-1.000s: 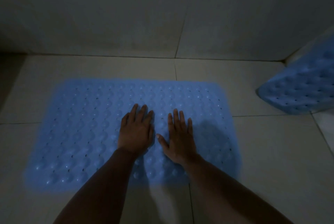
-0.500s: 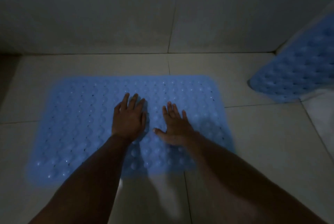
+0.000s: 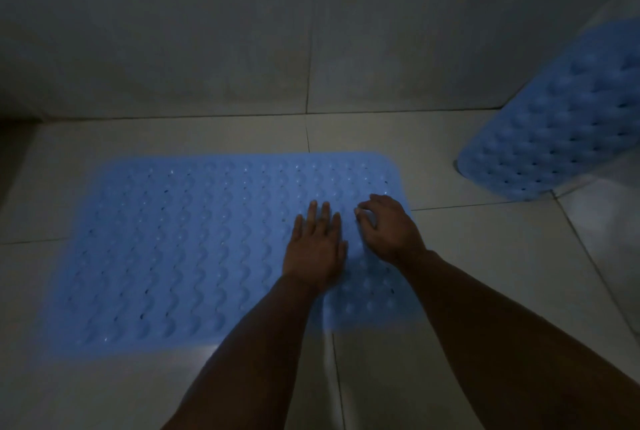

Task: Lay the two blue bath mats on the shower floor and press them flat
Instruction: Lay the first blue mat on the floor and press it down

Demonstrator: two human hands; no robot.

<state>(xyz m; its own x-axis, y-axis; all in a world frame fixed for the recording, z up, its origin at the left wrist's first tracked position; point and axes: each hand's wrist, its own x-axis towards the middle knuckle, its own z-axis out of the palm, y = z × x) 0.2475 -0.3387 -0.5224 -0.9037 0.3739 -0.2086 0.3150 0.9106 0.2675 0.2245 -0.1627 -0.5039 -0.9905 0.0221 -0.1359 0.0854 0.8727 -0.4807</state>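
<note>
Hands: both rest on the first mat [image 3: 180, 256], side by side and almost touching, near its right end.
Left hand [image 3: 313, 249]: spread out flat, palm down, fingers straight, pushing on the bumpy top. It grips nothing.
Right hand [image 3: 389, 228]: fingers curled in like a loose claw, tips down on the mat close to its right edge. It seems to hold nothing, but in this dim light I cannot tell for sure.
What changed: 1 second ago both hands lay flat near the middle of the mat. Now both have slid over to the right part, and the right hand has gone from flat to curled.
First mat: it lies flat under the hands and spreads far out to the left of them on the shower floor [image 3: 485, 273]. Its edges look down, with no lifted corner that I can see.
Second mat [image 3: 561, 131]: well away, up and to the right of the right hand. It leans in the corner against the wall [image 3: 398, 31], with only its low end on the floor. No hand touches it.
What it means: I think mat 1 is nearly done, with the last part being pushed down. Mat 2 is not yet laid, so about half the job is left.
Next, I guess: the right hand is nearer to mat 2, so it could reach for it.
</note>
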